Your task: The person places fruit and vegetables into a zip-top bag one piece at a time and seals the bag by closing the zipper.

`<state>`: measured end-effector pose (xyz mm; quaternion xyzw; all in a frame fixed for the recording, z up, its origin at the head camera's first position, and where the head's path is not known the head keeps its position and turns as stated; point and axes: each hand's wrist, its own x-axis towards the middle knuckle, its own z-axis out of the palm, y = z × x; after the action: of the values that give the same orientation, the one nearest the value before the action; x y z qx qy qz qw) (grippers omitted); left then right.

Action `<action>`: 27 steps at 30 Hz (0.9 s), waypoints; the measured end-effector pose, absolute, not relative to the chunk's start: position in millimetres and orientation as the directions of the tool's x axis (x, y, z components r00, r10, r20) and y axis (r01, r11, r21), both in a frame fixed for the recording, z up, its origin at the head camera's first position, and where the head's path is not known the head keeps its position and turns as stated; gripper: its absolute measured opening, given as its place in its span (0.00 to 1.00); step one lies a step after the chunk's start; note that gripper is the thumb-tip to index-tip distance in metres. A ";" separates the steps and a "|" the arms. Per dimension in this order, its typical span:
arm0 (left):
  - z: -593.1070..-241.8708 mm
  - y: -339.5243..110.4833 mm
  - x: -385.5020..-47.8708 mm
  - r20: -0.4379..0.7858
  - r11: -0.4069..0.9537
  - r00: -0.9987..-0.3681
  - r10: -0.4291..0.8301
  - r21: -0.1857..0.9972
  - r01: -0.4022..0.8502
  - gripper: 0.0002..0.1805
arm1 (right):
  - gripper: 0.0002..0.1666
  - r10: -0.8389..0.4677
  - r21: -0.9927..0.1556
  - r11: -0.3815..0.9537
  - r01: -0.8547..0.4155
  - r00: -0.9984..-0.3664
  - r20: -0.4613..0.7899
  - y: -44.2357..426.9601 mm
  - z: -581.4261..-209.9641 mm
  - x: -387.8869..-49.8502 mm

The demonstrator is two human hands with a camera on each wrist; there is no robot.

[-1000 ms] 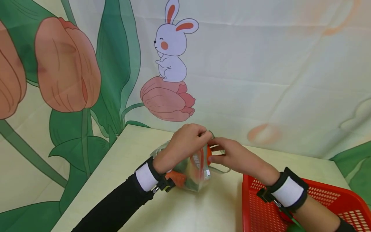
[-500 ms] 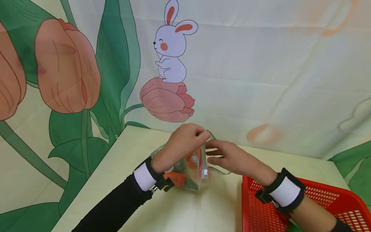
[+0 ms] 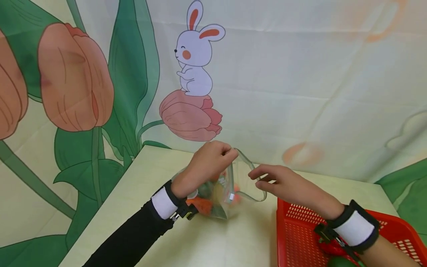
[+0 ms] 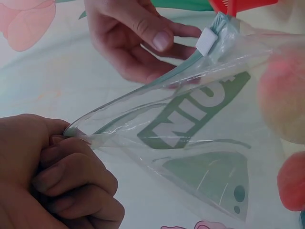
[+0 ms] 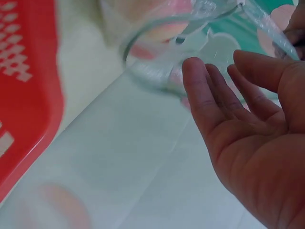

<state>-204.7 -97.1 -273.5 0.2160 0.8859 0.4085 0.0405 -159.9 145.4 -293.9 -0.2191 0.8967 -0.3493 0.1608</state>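
Note:
A clear slider zip bag stands on the table with its mouth spread wide, facing right. Inside are an orange piece, a dark green piece and other colored things, partly hidden by the left arm. My left hand pinches the upper corner of the rim, fingers curled in the left wrist view. Near the bag's far rim is my right hand, fingers loosely bent, with nothing between them in the right wrist view. Whether a fingertip touches the rim I cannot tell. The white slider sits at the rim's other end.
A red plastic basket stands at the front right, under my right forearm. In it lie a red thing and a green round thing. A printed cloth with a rabbit and tulips hangs behind the table.
My right hand has drawn back to the right out of the bag's mouth, and the orange-red thing by its fingers now shows low in the bag. The mouth is wider. The left hand keeps its hold.

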 end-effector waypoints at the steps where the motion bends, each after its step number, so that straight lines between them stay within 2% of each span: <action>1: -273.8 -96.7 -204.8 0.106 0.570 -0.902 0.418 0.743 0.351 0.20 | 0.15 -0.492 -0.686 0.673 -0.275 -0.860 -0.138 152.4 -293.7 -158.3; 8: -273.9 -102.9 -204.6 0.123 0.579 -0.916 0.383 0.740 0.342 0.19 | 0.15 -0.398 -0.639 0.740 -0.209 -0.902 -0.166 200.8 -290.3 -146.2; 16: -275.3 -99.5 -206.8 0.121 0.569 -0.900 0.420 0.738 0.365 0.19 | 0.18 -0.327 -0.584 0.802 -0.127 -0.911 -0.252 268.0 -295.9 -113.8; 23: -275.0 -94.9 -207.8 0.124 0.565 -0.894 0.430 0.736 0.374 0.19 | 0.23 -0.344 -0.662 0.748 0.047 -0.825 -0.447 322.2 -320.3 -83.8; 27: -275.0 -92.5 -208.1 0.125 0.560 -0.892 0.435 0.738 0.376 0.18 | 0.21 -0.375 -0.704 0.700 0.116 -0.780 -0.501 334.2 -338.7 -65.2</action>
<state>-208.1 -92.5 -275.0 0.2297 0.8825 0.4088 0.0358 -65.2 334.2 -338.7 -0.0748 0.8635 -0.3798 0.3232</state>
